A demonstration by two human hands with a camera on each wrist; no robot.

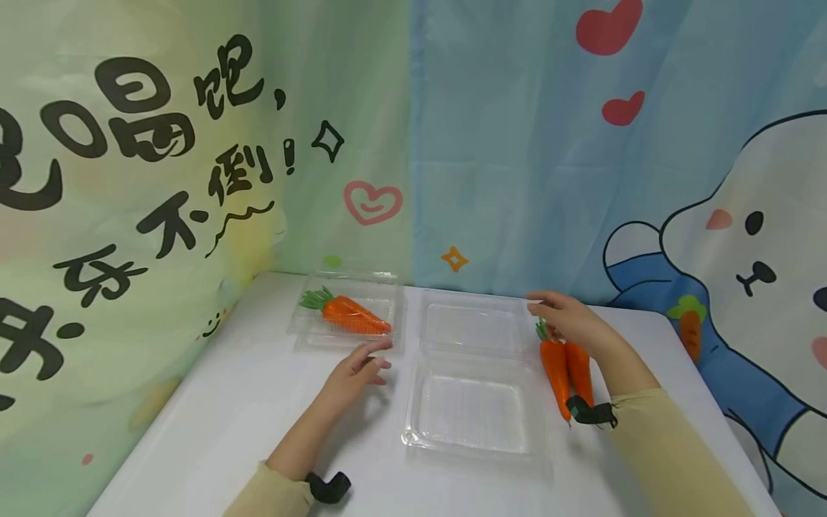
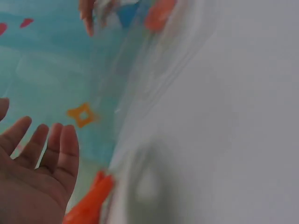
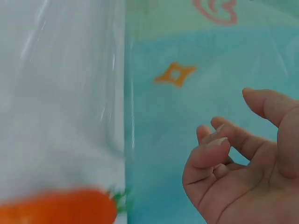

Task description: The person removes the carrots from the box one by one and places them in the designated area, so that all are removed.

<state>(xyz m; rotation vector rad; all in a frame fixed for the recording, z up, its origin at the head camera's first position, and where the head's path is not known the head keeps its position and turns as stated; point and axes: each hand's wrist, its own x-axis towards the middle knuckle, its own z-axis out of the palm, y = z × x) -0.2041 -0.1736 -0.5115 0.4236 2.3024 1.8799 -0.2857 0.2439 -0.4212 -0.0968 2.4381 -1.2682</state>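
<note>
My left hand [image 1: 345,384], fingers spread and holding nothing, hovers over the table just in front of a clear plastic box [image 1: 397,305] at the back left. An orange carrot [image 1: 354,316] with a green top lies in that box. My right hand [image 1: 578,327] is raised over the green tops of two more carrots [image 1: 555,370] lying side by side at the right. Its fingers are loosely bent with nothing between them in the right wrist view. Between my hands lies an unfolded clear plastic box [image 1: 472,413], its two halves spread front to back.
The white table [image 1: 258,409] backs onto a printed curtain [image 1: 478,143] with hearts, lettering and a cartoon bear. Black bands [image 1: 329,488] sit at both wrists, next to the beige sleeves [image 1: 672,445].
</note>
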